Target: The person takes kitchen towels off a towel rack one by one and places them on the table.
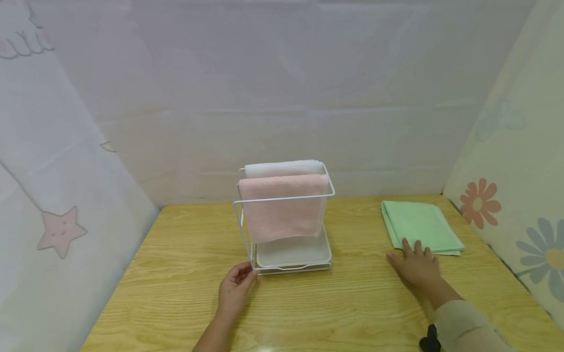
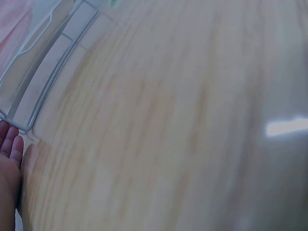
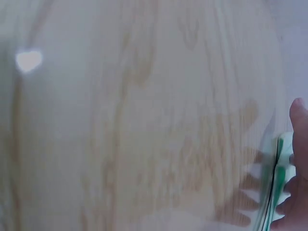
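Tabletop read as a clock face in the head view, twelve at the far edge; white wire rack stands upright on the wood-grain table near twelve; a pink cloth hangs draped at the front of the rack's upper part, a white cloth just behind it, its top edge showing; a shallow white tray sits in the rack's base, below the hanging cloths; left hand at the rack's seven o'clock corner, fingers bent, thumb and fingertips closed on the wire there; left wrist view agrees, fingertips touching the frame's corner; right hand out toward three, palm down, fingers well spread, gripping nothing; its fingertips overlap the near edge of a folded green cloth, which lies flat at two o'clock in several layers; how firmly they press, cannot tell; right wrist view has the layered edge of that cloth at four o'clock, the hand's dark shadow on the wood beside it; small black object near the right sleeve at four, kind unclear; printed figures on the wall sheets, a pink star toward ten, a red flower toward two, a grey-blue flower toward three.
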The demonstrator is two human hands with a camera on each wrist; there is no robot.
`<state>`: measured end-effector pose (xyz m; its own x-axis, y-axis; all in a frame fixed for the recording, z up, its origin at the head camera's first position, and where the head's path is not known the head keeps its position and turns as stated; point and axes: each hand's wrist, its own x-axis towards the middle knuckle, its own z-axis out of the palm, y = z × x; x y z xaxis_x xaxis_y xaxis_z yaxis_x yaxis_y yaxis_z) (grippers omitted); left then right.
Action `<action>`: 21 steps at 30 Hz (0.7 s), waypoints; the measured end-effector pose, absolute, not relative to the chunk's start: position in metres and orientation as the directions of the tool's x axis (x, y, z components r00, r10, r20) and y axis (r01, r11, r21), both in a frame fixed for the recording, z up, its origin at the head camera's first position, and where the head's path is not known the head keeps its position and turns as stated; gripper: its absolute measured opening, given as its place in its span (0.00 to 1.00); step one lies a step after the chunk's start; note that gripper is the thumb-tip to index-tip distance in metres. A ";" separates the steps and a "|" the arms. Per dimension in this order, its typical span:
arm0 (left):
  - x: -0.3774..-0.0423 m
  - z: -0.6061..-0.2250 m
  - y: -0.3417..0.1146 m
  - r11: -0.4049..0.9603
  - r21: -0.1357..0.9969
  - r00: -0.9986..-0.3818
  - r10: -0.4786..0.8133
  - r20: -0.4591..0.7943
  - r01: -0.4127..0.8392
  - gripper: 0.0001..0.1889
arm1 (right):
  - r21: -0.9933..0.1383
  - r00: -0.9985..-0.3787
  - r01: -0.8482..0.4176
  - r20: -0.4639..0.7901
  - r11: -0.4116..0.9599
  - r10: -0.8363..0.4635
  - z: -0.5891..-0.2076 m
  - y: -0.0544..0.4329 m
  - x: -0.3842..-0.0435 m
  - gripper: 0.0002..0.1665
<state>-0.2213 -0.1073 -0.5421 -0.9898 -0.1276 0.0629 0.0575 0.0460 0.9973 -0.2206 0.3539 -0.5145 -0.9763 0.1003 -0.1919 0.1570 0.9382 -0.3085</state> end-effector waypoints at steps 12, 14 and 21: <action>-0.220 -0.540 -0.108 0.057 0.997 -0.990 -0.124 0.061 0.054 0.17 | -0.302 -0.963 0.190 -0.242 0.934 0.118 -0.513 0.368 -0.230 0.60; -0.220 -0.540 -0.107 0.059 0.997 -0.990 -0.126 0.063 0.056 0.17 | -0.295 -0.964 0.183 -0.239 0.938 0.113 -0.511 0.373 -0.231 0.60; -0.219 -0.540 -0.107 0.054 0.997 -0.990 -0.126 0.067 0.061 0.17 | -0.321 -0.963 0.172 -0.251 0.931 0.092 -0.512 0.388 -0.235 0.61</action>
<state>-0.2187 -0.1067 -0.5400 -0.9897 -0.1263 0.0672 0.0608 0.0539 0.9967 -0.2351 0.3884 -0.5124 -0.9635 0.0918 -0.2515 0.1725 0.9314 -0.3207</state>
